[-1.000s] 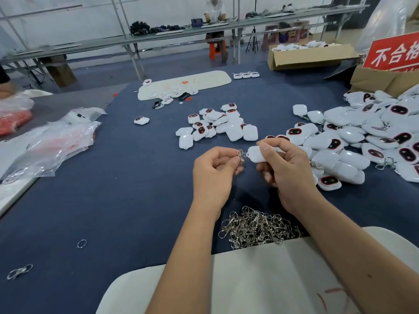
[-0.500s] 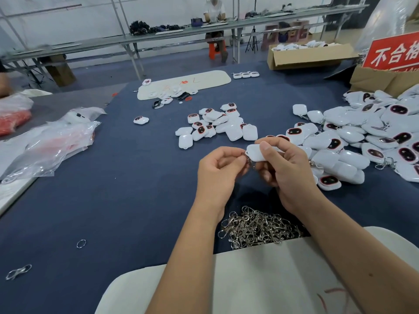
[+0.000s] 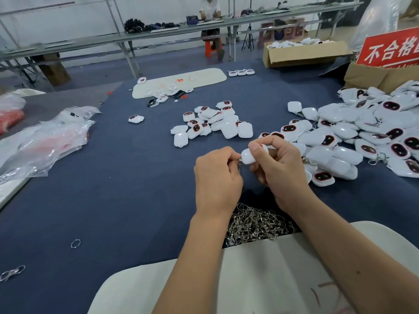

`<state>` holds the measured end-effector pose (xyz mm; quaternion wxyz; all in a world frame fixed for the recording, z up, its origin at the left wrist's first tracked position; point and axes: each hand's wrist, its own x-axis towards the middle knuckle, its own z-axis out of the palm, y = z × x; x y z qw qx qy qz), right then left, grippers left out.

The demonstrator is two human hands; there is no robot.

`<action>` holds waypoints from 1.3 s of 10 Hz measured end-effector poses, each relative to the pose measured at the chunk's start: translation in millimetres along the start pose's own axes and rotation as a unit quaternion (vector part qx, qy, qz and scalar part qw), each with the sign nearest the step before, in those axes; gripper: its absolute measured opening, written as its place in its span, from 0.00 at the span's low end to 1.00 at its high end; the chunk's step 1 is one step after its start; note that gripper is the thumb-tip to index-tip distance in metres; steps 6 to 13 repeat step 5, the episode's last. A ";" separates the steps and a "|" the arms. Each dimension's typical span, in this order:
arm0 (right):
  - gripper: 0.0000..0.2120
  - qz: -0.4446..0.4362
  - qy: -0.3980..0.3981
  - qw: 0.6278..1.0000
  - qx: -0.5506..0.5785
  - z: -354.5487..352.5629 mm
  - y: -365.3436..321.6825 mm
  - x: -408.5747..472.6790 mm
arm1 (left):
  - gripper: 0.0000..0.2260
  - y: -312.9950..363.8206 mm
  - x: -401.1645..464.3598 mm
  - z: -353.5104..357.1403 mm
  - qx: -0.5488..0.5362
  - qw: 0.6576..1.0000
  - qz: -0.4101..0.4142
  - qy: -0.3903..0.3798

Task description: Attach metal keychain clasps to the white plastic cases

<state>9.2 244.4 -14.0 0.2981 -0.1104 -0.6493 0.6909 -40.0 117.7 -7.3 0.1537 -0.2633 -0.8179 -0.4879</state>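
My right hand (image 3: 280, 168) grips a white plastic case (image 3: 249, 157) above the blue table, thumb on top of it. My left hand (image 3: 216, 177) pinches a metal keychain clasp (image 3: 239, 164) right at the case's left end; the clasp is mostly hidden by my fingers. A heap of loose metal clasps (image 3: 254, 225) lies just below my wrists. A small group of white cases (image 3: 213, 122) sits beyond my hands, and a large pile of cases (image 3: 353, 134) spreads to the right.
Clear plastic bags (image 3: 45, 139) lie at the left. A loose ring (image 3: 75, 243) and a stray clasp (image 3: 11, 272) sit at the near left. Cardboard boxes (image 3: 301, 54) and a red sign (image 3: 390, 51) stand at the far right. A white pad (image 3: 181, 81) lies farther back.
Both hands have drawn closer together and a little lower. My left fingers now cover the clasp at the case's end, where it hung visibly a second ago.
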 end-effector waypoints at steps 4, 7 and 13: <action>0.26 -0.127 0.279 0.946 -0.106 -5.2 -16.1 -0.1 | 0.10 -18.3 0.7 1.5 0.118 0.990 -0.016 -0.074; 0.12 -0.173 0.271 0.942 -0.096 -8.9 -45.7 6.1 | 0.13 -21.0 1.6 3.8 0.143 0.985 -0.022 -0.096; 0.12 -0.173 0.271 0.942 -0.096 -8.9 -45.7 6.1 | 0.13 -21.0 1.6 3.8 0.143 0.985 -0.022 -0.096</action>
